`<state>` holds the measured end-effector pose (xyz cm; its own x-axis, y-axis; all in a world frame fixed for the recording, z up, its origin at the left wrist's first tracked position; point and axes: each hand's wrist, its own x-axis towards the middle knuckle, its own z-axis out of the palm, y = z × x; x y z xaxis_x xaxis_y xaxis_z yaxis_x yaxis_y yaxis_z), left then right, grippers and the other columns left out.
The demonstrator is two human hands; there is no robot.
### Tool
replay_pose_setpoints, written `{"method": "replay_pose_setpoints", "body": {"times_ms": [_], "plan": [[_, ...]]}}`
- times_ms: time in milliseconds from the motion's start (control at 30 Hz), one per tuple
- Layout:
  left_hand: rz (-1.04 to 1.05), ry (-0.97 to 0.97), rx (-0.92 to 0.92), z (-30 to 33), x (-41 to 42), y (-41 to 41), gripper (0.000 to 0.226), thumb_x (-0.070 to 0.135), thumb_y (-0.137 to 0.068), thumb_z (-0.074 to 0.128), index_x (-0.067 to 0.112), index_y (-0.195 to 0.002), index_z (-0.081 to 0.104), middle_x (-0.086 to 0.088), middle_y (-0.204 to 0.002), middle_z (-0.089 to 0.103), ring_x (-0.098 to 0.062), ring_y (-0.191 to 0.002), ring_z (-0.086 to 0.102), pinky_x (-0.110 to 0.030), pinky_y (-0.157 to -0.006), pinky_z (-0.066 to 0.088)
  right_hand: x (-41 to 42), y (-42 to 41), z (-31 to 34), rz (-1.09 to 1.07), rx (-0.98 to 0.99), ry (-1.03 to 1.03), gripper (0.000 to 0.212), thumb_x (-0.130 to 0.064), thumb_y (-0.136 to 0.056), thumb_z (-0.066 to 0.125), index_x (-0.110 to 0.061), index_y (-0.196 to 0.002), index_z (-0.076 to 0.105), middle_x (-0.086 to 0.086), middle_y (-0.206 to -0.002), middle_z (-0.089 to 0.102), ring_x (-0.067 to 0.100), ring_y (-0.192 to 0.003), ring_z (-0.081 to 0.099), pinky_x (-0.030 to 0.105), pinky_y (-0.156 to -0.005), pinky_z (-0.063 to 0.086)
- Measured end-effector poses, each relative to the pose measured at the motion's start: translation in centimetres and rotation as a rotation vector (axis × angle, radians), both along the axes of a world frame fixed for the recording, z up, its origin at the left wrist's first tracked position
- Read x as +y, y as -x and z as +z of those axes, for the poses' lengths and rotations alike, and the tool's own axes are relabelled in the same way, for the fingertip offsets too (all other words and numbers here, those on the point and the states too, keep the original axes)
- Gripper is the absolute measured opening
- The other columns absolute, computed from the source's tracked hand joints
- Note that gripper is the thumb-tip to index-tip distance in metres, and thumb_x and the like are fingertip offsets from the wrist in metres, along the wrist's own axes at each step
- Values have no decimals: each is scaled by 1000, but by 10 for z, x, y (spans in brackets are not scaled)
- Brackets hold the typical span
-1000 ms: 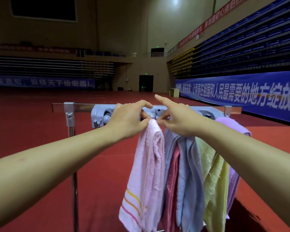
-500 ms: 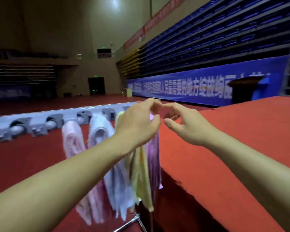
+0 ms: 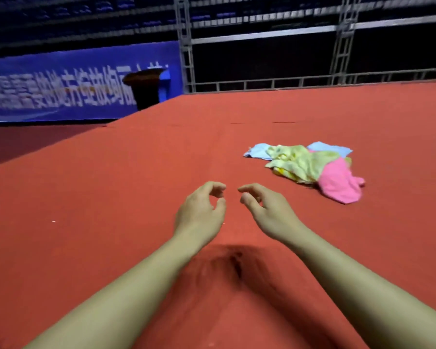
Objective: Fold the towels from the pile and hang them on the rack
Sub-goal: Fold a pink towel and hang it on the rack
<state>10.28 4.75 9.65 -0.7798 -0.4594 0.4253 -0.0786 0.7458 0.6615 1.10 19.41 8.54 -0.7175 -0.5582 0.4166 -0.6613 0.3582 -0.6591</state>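
Red carpeted platform (image 3: 111, 197) underneath. Towel pile (image 3: 310, 167) lying on it, long axis apparently running far-left to near-right. Nearer than pile, left hand (image 3: 199, 212) and right hand (image 3: 267, 212): loosely curled, grasping nothing.

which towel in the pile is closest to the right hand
The pink towel, at the pile's near right end; the yellow-green towel and light blue towel lie farther from the right hand.
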Motion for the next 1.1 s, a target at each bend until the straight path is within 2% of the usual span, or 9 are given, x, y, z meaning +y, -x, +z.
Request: {"method": "replay_pose_setpoints", "body": {"times_ms": [200, 300, 367, 467, 567, 733, 867, 1000, 1100], "plan": [[-103, -265, -25, -67, 39, 108, 17, 24, -92, 60, 36, -104, 62, 20, -90, 64, -12, -75, 59, -34, -84, 50, 39, 86, -64, -304, -59, -34, 23, -24, -97, 55, -21, -119, 64, -1, -103, 72, 16, -94, 65, 31, -84, 46], [-123, -395, 23, -88, 55, 142, 18, 22, -93, 60, 34, -105, 62, 22, -85, 61, -10, -69, 56, -36, -83, 51, 58, 121, -89, -410, -39, -77, 25, -20, -94, 58, -18, -119, 65, 1, -108, 71, 21, -98, 64, 33, -88, 46], [-150, -443, 61, -104, 66, 155, 23, 20, -93, 60, 34, -111, 59, 21, -85, 62, -13, -64, 55, -39, -78, 53, 73, 144, -102, -493, 50, -141, 28, -17, -91, 60, -16, -118, 65, 3, -110, 69, 27, -103, 60, 36, -93, 44], [-196, -438, 46, -123, 77, 163, 32, 22, -92, 60, 33, -121, 56, 21, -89, 63, -11, -62, 54, -38, -77, 53, 98, 178, -114, -621, 189, -358, 37, -17, -86, 62, -12, -123, 62, 13, -117, 64, 37, -105, 51, 44, -91, 42], [-238, -406, 19, -129, 77, 168, 34, 21, -91, 62, 33, -122, 55, 21, -90, 63, -8, -61, 54, -35, -76, 52, 114, 206, -116, -756, 159, -514, 45, -27, -88, 61, -11, -130, 54, 17, -127, 57, 40, -113, 46, 47, -88, 41], [-239, -390, 1, -133, 73, 174, 30, 21, -91, 62, 35, -117, 57, 20, -89, 63, -3, -58, 51, -32, -76, 50, 125, 225, -121, -890, 6, -391, 60, -30, -90, 58, -17, -145, 38, 14, -139, 51, 37, -126, 39, 48, -99, 35], [-249, -399, -2, -135, 71, 176, 28, 20, -92, 62, 35, -116, 58, 18, -88, 65, -3, -57, 50, -32, -75, 50, 128, 233, -124, -901, -50, -401, 60, -31, -92, 56, -25, -147, 33, 10, -136, 56, 34, -126, 43, 49, -101, 33], [-258, -397, -4, -135, 71, 174, 27, 20, -90, 61, 36, -112, 60, 17, -88, 66, -3, -56, 49, -35, -75, 52, 128, 234, -124, -920, -16, -352, 57, -12, -90, 50, -27, -143, 38, 9, -125, 64, 34, -118, 49, 45, -93, 34], [-266, -367, -48, -132, 73, 173, 28, 21, -88, 61, 38, -111, 59, 21, -88, 65, -6, -61, 54, -36, -80, 53, 127, 224, -120, -929, -6, -369, 59, -6, -86, 49, -22, -142, 38, 13, -121, 63, 35, -116, 50, 45, -92, 35]]}}
